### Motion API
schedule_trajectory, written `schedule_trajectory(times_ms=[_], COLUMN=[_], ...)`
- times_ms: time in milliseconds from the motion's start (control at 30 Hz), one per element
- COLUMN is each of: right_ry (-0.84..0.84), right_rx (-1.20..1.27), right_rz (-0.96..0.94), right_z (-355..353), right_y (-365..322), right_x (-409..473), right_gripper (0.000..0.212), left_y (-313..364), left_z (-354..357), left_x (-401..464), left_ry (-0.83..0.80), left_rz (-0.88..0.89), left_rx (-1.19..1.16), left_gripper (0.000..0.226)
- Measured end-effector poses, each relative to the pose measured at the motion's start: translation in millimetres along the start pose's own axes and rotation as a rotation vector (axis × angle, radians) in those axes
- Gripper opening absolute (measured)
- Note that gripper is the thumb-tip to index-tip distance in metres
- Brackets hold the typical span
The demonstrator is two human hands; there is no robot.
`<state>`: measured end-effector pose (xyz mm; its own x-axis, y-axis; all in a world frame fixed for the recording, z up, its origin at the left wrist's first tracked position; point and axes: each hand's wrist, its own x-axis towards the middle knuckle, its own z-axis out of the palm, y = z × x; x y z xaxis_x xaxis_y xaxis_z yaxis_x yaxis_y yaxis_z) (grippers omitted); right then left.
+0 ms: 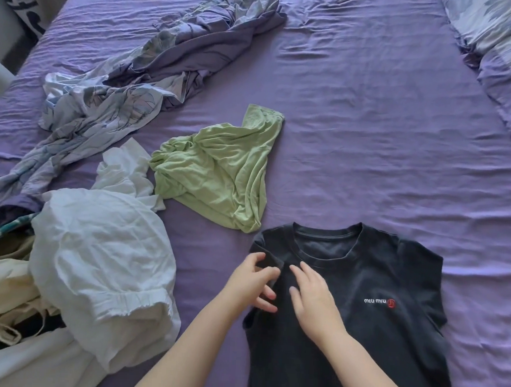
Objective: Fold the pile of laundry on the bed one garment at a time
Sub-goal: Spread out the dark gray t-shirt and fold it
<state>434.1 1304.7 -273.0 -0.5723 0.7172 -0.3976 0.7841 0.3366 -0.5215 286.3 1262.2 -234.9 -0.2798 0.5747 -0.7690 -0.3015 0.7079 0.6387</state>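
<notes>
Laundry pile (73, 272) sits near left on the bed (372, 125). Black shirt (360, 319) lies flat near right; left hand (253, 283) pinches its folded sleeve, right hand (313, 301) rests spread on it. Green top (216, 170) lies farther.

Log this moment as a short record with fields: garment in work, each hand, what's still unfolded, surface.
garment in work: black T-shirt, laid flat, front up, sleeve on the left side tucked in
left hand: pinches the folded sleeve edge
right hand: flat on the chest, fingers straight
unfolded: green garment, crumpled beyond the shirt; white pile at left; floral bedding farther back
surface: purple bed sheet
</notes>
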Motion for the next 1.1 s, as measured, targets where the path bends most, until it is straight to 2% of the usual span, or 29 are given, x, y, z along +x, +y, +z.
schedule_trajectory(times_ms=[33,67,133,167,200,267,300,400,500,633,733,800,867,967,1100], right_ry=[0.015,0.022,0.027,0.033,0.043,0.068,0.080,0.066,0.038,0.105,0.140,0.174,0.207,0.200,0.142], right_rx=[0.005,-0.001,-0.021,-0.030,-0.039,-0.060,-0.055,0.036,0.209,0.473,0.543,0.509,0.410,0.179,-0.124], right_rz=[0.013,0.018,0.012,0.002,-0.011,-0.036,-0.044,-0.063,-0.026,0.035,0.056,0.054,0.050,0.042,0.028], right_z=[-4,-7,-9,-8,-6,1,6,24,37,35,29,24,19,13,13], right_y=[3,6,9,10,10,6,2,-14,-30,-44,-49,-49,-44,-26,-5], right_x=[-1,-1,-3,-3,-5,-9,-12,-18,-15,-1,10,15,18,22,19], right_gripper=[0.048,0.048,0.048,0.048,0.048,0.048,0.047,0.049,0.053,0.059,0.055,0.045,0.037,0.040,0.052], left_y=[-3,-6,-16,-21,-28,-43,-50,-57,-52,-50,-47,-44,-42,-40,-37], left_z=[5,8,2,-4,-9,-17,-19,-24,-25,-25,-21,-18,-18,-15,-6], left_x=[1,1,5,7,9,14,16,20,21,22,21,18,17,23,34], left_ry=[0.031,0.130,0.425,0.500,0.515,0.423,0.367,0.251,0.215,0.160,0.178,0.201,0.244,0.235,0.161], left_rz=[0.056,0.156,0.408,0.506,0.569,0.621,0.621,0.559,0.516,0.549,0.564,0.582,0.644,0.695,0.593], left_rx=[0.047,0.161,0.456,0.586,0.740,1.071,1.138,0.970,0.820,0.839,0.824,0.829,0.937,1.240,1.559], left_gripper=[0.047,0.044,0.040,0.037,0.036,0.036,0.039,0.048,0.053,0.053,0.053,0.052,0.050,0.049,0.062])
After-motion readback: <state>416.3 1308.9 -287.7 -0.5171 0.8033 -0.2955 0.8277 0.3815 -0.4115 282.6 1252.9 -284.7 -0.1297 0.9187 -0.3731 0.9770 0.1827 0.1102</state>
